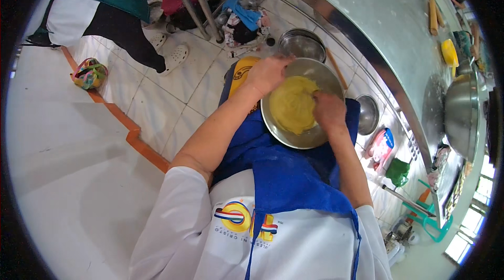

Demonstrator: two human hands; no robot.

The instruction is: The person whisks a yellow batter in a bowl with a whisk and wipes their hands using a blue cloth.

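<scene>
A wide stainless steel mixing bowl (328,77) rests on my lap, over a blue apron (295,177). Pale yellow batter (291,107) covers its bottom, with swirl marks on the surface. My left hand (269,72) grips the far left part of the rim. Inside the bowl, at the right edge of the batter, my right hand (330,111) is curled with its fingers down. The fingers are blurred, and whether they hold a utensil cannot be made out.
A steel worktable (378,16) curves along the right, carrying a large steel bowl (460,114), a yellow scoop (449,53) and wooden rolling pins (432,14). Round pans (301,44) and a small bowl (368,114) lie on the tiled floor. Another person's leg (122,30) is at upper left.
</scene>
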